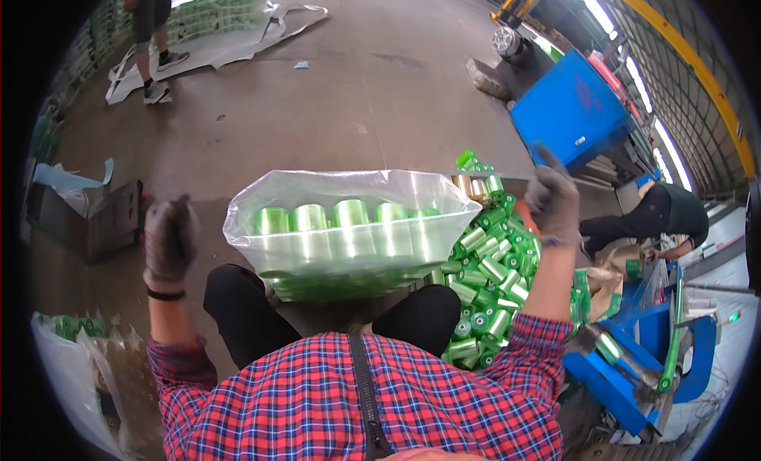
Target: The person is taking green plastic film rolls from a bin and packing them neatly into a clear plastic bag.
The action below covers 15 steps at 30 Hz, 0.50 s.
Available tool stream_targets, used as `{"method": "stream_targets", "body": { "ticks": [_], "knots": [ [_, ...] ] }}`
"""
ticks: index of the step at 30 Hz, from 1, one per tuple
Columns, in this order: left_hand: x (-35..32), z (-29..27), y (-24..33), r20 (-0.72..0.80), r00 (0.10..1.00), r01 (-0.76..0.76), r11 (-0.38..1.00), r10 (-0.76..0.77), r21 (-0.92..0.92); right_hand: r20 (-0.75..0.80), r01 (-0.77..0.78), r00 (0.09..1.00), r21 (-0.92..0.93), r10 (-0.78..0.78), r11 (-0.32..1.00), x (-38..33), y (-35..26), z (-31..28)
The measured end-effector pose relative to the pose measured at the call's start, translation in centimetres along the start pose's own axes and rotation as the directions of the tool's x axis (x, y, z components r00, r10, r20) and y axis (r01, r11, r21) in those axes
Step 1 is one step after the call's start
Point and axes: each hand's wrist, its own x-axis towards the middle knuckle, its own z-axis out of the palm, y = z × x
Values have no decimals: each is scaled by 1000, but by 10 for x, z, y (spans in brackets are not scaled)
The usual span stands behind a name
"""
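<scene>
A clear plastic bag (349, 241) stands between my knees, its mouth spread wide. A row of shiny green rolls (349, 214) shows inside, with more green lower down through the film. My left hand (170, 241), in a grey glove, is raised to the left of the bag, apart from it. Its fingers look curled, a little blurred, with nothing visible in them. On the other side my gloved right hand (553, 198) is lifted above the heap of loose green rolls (495, 271). One finger points up and the others are loosely bent; I see nothing held.
A blue box-shaped cabinet (572, 108) stands far right. Another person (670, 211) bends beside blue machinery (626, 374) at right. At the far left, a person's legs (151, 33) stand by a white sheet (206, 58) with stacked green packs. A dark metal piece (115, 221) lies left.
</scene>
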Motion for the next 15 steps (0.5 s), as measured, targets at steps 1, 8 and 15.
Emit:
{"method": "stream_targets", "body": {
  "ticks": [1, 8, 15],
  "knots": [
    [11, 5, 1, 7, 1000, 10, 1000, -10, -4, -101, -99, 993, -443, 60, 891, 5, 12, -10],
    [26, 21, -76, 154, 904, 113, 569, -399, 815, 253, -785, 567, -124, 784, 607, -8, 183, -26],
    [9, 81, 36, -94, 987, 155, 656, -127, 739, -349, -103, 933, -486, -84, 868, -22, 21, 22]
  ]
}}
